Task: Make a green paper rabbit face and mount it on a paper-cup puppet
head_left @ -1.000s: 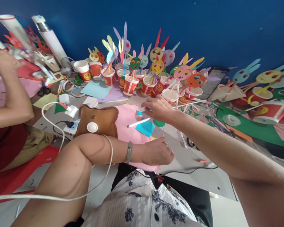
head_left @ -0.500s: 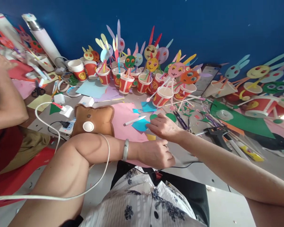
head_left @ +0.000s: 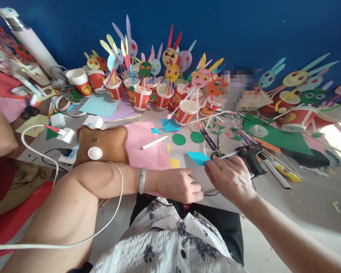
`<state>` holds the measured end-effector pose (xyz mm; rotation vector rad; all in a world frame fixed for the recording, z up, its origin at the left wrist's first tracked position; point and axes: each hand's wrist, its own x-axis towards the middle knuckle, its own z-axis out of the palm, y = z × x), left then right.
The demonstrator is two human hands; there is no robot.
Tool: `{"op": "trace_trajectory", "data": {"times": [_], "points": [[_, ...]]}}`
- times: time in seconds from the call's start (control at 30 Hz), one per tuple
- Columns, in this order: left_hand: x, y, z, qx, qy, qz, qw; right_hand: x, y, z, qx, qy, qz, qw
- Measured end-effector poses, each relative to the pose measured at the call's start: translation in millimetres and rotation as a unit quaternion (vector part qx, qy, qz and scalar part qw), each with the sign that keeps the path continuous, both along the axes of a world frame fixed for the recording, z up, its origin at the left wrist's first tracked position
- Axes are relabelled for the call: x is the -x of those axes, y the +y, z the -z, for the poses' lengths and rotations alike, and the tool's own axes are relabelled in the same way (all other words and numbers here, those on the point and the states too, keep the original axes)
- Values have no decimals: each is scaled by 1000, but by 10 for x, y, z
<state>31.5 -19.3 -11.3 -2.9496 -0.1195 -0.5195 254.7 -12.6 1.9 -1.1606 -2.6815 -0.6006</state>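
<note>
My right hand (head_left: pixel 230 178) pinches a piece of blue paper (head_left: pixel 197 158) by its right corner, above the grey table. Close by its fingertips are scissors (head_left: pixel 216 154), partly hidden, and a black glue gun (head_left: pixel 248 157). My left hand (head_left: pixel 182 185) is curled at the table's front edge, over the corner of a pink paper sheet (head_left: pixel 144 140); whatever its fingers hold is hidden. On the pink sheet lies a white pen (head_left: pixel 154 143). Two green paper circles (head_left: pixel 179 139) lie beyond my hands.
Red-and-white paper cups (head_left: pixel 186 112) with paper rabbit heads stand along the blue wall. A brown cushion (head_left: pixel 104 143) sits by my left forearm, and a white cable (head_left: pixel 113 218) crosses that arm. Thread snips (head_left: pixel 208 139) and paper scraps lie ahead. Another person's arm (head_left: pixel 0 132) is at far left.
My right hand has moved right and nearer to me, lifting the blue paper off the pink sheet's edge. The left hand stays curled. The view has shifted slightly right.
</note>
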Motion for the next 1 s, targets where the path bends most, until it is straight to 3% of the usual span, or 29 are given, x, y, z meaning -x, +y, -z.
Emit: {"op": "trace_trajectory", "data": {"times": [0.1, 0.23, 0.33, 0.47, 0.63, 0.87, 1.0], "points": [[12, -19, -49, -10, -4, -55, 998, -33, -278, 75, 13, -44, 13, 999], [13, -29, -50, 14, 69, -119, 990, -63, -459, 118, 89, 5, 37, 995], [7, -24, -42, 34, 120, -101, 987, -149, -482, 72, 165, 98, 59, 980], [9, -26, -84, 48, 111, -113, 986, -270, -467, 17, 244, 200, 102, 943], [8, -35, -103, 52, 110, -123, 985, -220, -396, 108, 261, 276, 89, 921], [3, -16, -66, 51, 125, -92, 987, -43, -222, 314, 229, 251, 60, 938], [15, -9, -68, 49, 127, -87, 987, -55, -203, 269, 283, 297, 55, 910]]}}
